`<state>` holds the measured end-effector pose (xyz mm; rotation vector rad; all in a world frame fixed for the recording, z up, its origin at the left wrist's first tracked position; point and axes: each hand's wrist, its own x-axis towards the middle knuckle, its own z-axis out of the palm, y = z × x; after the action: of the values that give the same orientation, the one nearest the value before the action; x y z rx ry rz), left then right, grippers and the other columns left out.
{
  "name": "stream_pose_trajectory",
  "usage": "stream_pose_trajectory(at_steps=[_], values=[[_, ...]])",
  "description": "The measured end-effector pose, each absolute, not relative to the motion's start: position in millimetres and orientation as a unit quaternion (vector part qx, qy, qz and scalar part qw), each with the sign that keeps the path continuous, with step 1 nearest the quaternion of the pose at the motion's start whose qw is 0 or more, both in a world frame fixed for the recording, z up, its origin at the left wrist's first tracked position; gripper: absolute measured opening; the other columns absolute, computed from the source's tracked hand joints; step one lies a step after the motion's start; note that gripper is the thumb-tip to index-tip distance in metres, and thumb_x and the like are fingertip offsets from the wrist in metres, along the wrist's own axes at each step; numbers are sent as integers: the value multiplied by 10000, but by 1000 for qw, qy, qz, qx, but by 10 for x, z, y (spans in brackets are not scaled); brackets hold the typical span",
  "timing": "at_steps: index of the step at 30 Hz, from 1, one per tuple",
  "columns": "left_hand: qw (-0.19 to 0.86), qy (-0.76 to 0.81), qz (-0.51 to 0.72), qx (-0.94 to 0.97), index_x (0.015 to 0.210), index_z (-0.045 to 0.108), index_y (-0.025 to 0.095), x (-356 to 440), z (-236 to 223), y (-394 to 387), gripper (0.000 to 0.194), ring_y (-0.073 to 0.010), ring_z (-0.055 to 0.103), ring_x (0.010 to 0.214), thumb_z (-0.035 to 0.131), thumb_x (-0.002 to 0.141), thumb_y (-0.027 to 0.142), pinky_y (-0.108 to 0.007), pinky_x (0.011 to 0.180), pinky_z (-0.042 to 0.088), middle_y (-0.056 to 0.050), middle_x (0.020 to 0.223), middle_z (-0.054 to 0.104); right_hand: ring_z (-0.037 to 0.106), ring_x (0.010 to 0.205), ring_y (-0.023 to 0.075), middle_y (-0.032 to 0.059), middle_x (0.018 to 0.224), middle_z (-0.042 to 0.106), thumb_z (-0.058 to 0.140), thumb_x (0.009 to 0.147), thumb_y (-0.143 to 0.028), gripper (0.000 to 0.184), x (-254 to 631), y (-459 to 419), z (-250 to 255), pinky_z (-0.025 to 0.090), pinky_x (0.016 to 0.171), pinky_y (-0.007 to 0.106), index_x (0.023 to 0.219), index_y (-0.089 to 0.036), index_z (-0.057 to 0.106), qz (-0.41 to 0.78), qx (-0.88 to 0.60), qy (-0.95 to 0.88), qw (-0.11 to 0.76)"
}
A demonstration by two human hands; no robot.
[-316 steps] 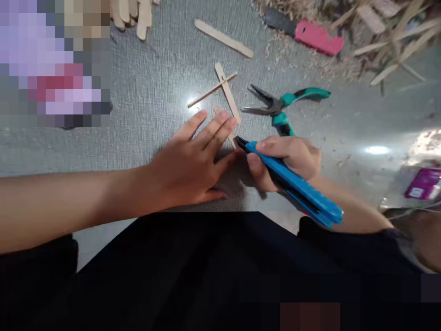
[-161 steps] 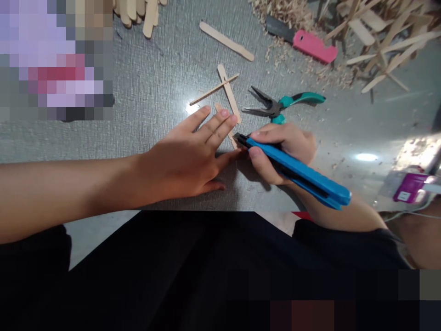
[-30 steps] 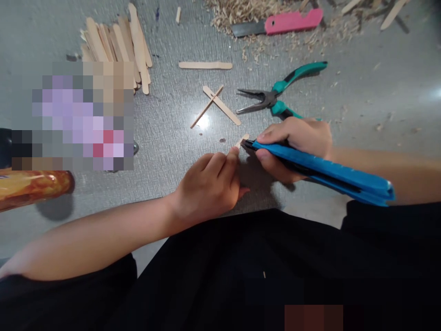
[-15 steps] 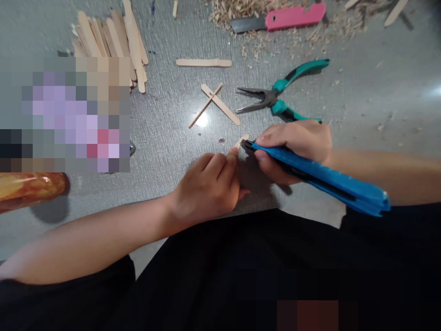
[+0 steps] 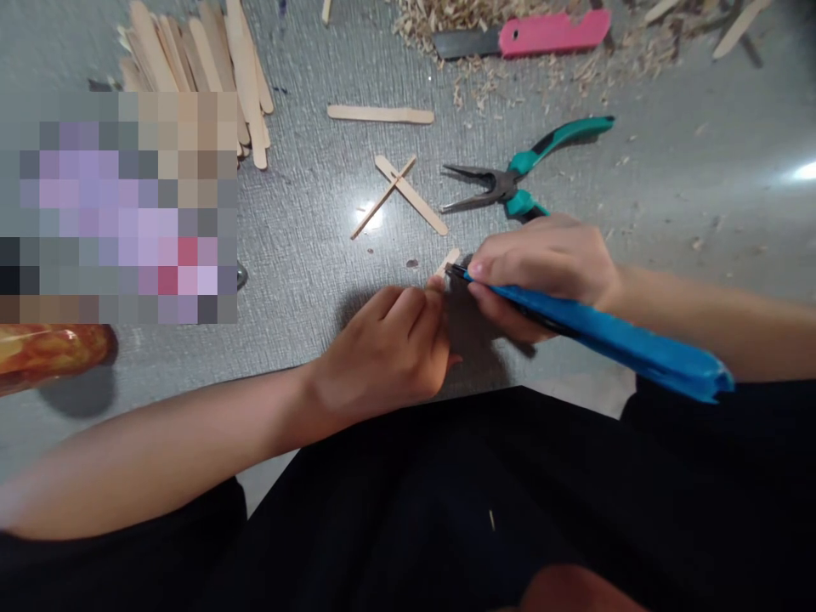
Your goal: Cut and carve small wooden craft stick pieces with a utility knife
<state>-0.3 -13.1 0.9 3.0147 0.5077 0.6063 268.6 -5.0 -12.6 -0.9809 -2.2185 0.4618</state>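
Note:
My left hand is closed on a pale wooden craft stick, pressing it near the table edge; only the stick's far end shows past the fingers. In my right hand is a blue utility knife, its handle slanting down to the right. The knife's dark tip touches or nearly touches the stick just beyond my left fingertips. Beyond my hands lie two crossed craft sticks, one wide and one thin. Behind my right hand rest needle-nose pliers with teal handles and parted jaws, partly covered by the hand.
A single craft stick lies farther back. At the back left is a pile of craft sticks, beside a blurred-out patch. A pink-handled knife lies among wood shavings. An orange-brown glossy object is at the left.
The view has shifted slightly. The blue knife's handle has turned a little in my right hand, its tip still at the stick. A small sliver now shows over my dark clothing.

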Motion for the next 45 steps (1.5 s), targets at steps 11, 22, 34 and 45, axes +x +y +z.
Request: stream_pose_trajectory(at_steps=[11, 22, 34, 45], values=[[5, 172, 175, 969, 1229, 842, -29, 34, 74, -135, 431, -286, 749, 892, 656, 1154, 353, -410, 715, 635, -265, 1207, 877, 724, 556, 158, -22, 742, 739, 756, 964, -245, 109, 2668, -37, -210, 556, 482, 243, 1029, -293, 683, 117, -281, -833, 461], [16, 152, 200, 968, 1271, 829, -29, -7, -3, -77, 492, -331, 773, 997, 673, 1152, 423, -463, 832, 635, -289, 1356, 852, 746, 567, 181, -54, 761, 782, 756, 942, -342, 161, 2688, -125, -237, 554, 501, 304, 1051, -332, 639, 105, -400, -827, 380], [-28, 178, 209, 961, 1091, 835, 139, -65, 84, -187, 579, -318, 796, 953, 575, 1186, 649, -474, 836, 619, -157, 1041, 865, 780, 612, 191, -62, 756, 805, 802, 940, -322, 327, 2695, -115, -217, 576, 559, 309, 1256, -334, 716, 154, -408, -810, 391], [133, 275, 13, 952, 1820, 481, 245, -49, 4, -114, 1057, -547, 380, 1776, 761, 998, 848, -767, 1433, 207, -264, 1945, 354, 658, 486, 151, -53, 699, 745, 772, 980, -381, 138, 2728, -172, -135, 488, 474, 291, 1075, -295, 722, 192, -430, -790, 394]])
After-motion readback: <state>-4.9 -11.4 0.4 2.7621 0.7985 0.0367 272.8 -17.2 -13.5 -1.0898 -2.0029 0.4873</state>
